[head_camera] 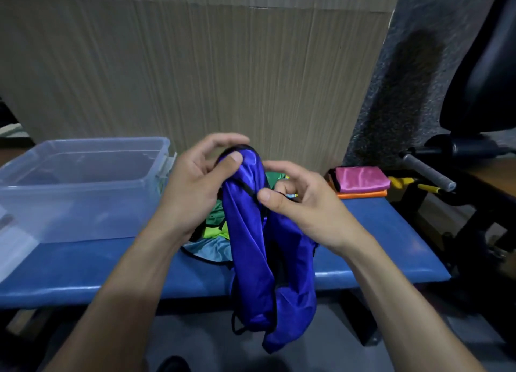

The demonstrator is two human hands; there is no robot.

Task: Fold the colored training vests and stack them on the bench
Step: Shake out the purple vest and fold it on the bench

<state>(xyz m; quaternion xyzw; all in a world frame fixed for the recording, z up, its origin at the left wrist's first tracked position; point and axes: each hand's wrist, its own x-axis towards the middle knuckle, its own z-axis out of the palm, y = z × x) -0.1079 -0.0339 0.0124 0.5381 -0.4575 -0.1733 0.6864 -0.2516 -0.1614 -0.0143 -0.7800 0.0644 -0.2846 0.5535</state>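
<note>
The blue vest (268, 260) hangs in the air above the table's (377, 232) front edge, held high so its length drops free for sorting out. The left hand (195, 181) pinches the top loop between thumb and curled fingers. The right hand (296, 201) pinches the black trim just below. Both forearms reach forward, wrists raised. Unfolded vests (216, 223) lie behind; the folded stack (360, 183) sits to the right.

Two bare forearms and hands are seen.
No sleeve, watch or ring is worn on the left hand (192, 187) or right hand (298, 201).
</note>
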